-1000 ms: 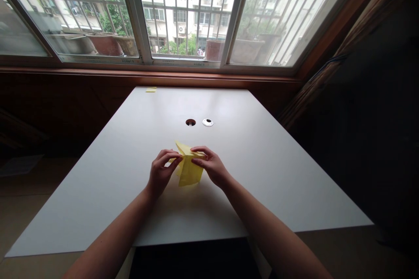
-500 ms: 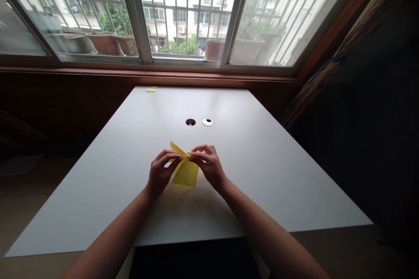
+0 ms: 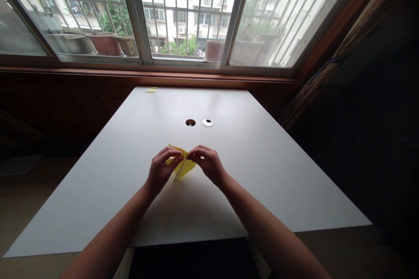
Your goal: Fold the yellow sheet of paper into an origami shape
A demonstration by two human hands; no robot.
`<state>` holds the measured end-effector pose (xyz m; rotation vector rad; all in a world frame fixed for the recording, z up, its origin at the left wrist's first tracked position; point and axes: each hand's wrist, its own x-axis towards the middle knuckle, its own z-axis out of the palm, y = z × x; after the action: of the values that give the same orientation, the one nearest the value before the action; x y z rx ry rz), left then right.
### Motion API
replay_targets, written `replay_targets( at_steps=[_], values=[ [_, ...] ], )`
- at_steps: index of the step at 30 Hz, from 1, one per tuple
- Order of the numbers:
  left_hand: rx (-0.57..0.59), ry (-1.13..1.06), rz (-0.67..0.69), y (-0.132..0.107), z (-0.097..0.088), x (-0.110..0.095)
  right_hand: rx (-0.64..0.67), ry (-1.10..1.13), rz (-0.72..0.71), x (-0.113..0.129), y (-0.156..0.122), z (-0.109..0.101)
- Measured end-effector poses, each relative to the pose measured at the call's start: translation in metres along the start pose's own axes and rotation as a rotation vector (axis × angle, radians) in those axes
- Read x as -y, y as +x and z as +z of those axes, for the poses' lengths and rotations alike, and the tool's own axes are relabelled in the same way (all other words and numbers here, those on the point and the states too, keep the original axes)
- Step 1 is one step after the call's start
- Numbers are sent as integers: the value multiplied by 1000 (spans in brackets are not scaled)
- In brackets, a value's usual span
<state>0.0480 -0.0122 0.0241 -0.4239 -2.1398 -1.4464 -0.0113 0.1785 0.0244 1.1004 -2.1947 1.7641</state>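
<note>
Lying flat at the far left corner of the smooth white tabletop (image 3: 268,178): small pale-yellow strips (image 3: 151,90). Next, pinching a thin, creased yellow paper sheet (image 3: 187,167) in the closed thumb-and-finger grip of the bare left hand (image 3: 159,169). Holding the sheet between both hands, over the tabletop, without clearly showing any contact below. At right, closing the bare right hand's (image 3: 211,165) grip on the sheet too, fingertips near the left ones. Since a second ago, bringing that grip inward and turning the lower flap narrower; apparently working the crease rather than the broad face.
</note>
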Motion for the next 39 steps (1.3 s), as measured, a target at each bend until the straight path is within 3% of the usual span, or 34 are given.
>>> replay_targets(
  at_steps=[11,21,30,35,39],
  values=[
    [92,138,128,18,-9,-13,43,-93,-94,11,8,-11],
    [212,227,137,17,-9,-7,59,-246,-153,19,7,-17],
    [99,90,121,19,-6,-10,75,-349,-214,31,11,-21],
    [42,-131,-29,17,-5,-5,27,-382,-197,29,14,-27],
    [-93,-346,-172,15,-4,9,3,-406,-132,21,11,-32]
  ],
)
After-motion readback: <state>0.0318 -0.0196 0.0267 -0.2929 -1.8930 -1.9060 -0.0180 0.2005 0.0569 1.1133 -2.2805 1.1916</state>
